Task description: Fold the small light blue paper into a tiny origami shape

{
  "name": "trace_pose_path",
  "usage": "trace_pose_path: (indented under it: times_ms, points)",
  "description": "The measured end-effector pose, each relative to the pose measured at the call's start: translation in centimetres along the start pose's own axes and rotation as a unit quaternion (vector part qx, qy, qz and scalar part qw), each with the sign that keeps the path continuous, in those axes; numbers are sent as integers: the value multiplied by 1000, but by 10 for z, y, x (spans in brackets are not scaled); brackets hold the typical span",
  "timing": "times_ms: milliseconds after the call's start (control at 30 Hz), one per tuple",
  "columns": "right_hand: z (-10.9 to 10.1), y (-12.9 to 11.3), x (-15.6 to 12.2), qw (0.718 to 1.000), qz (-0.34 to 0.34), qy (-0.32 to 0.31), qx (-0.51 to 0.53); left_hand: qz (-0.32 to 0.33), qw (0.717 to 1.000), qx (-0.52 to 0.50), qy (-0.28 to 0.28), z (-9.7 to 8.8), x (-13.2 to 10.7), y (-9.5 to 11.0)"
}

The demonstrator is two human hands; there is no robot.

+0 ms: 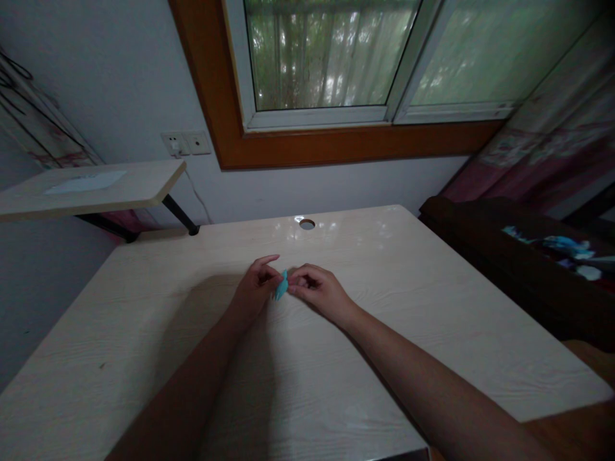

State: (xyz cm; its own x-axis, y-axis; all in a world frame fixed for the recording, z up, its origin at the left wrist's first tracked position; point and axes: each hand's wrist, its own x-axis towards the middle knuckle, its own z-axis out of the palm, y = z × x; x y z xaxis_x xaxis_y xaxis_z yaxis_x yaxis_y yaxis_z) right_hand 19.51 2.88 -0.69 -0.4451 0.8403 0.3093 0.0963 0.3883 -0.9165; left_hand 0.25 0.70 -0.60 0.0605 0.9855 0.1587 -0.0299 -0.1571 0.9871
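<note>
Left hand [259,282] and right hand [317,288] pinch a thin turquoise piece [281,287]; grained tabletop [413,282].

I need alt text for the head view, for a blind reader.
The left hand and right hand hold a small turquoise piece between them over a pale desk. Beyond the desk is a window; a shelf stands at left.

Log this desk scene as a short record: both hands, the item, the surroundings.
Item: small turquoise piece, material unclear
Left hand: pinches the piece
Right hand: appears to pinch its right edge
Surface: pale wood-grain desk
Opening: round hole near far edge
Far left: pale board shelf on black legs
Back: brown wooden window frame
</note>
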Motion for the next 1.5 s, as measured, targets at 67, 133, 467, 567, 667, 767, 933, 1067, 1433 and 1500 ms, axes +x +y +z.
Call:
trace_pose_path:
  times_ms: [67, 133, 467, 567, 667, 767, 933, 1067, 1433, 1500]
  points:
    - [0, 1, 0, 1000, 1, -3, 8, 0, 1000, -4, -4, 0, 0, 0]
    - [0, 2, 0, 1000, 0, -7, 15, -2, 1000, -10, -5, 0, 0, 0]
    - [-1, 2, 1, 999, -4, -23, 23, -3, 1000, -16, -13, -1, 1, -7]
    - [-1, 2, 0, 1000, 3, -18, 21, 3, 1000, -11, -18, -1, 1, -8]
    - [-1, 1, -1, 999, 14, -23, 29, 7, 1000, -12, -16, -1, 1, -8]
    - [0, 1, -1, 999, 21, -25, 33, 1, 1000, -13, -13, -1, 1, -7]
    - [0, 2, -1, 999, 16, -22, 30, -4, 1000, -15, -9, 0, 0, -5]
    - [-1, 4, 0, 999, 13, -27, 35, -4, 1000, -17, -10, -1, 0, -6]
    - [-1, 4, 0, 999, 13, -27, 35, -2, 1000, -15, -12, -1, 1, -7]
    - [-1, 3, 0, 999, 19, -25, 33, 1, 1000, -12, -11, -1, 1, -7]
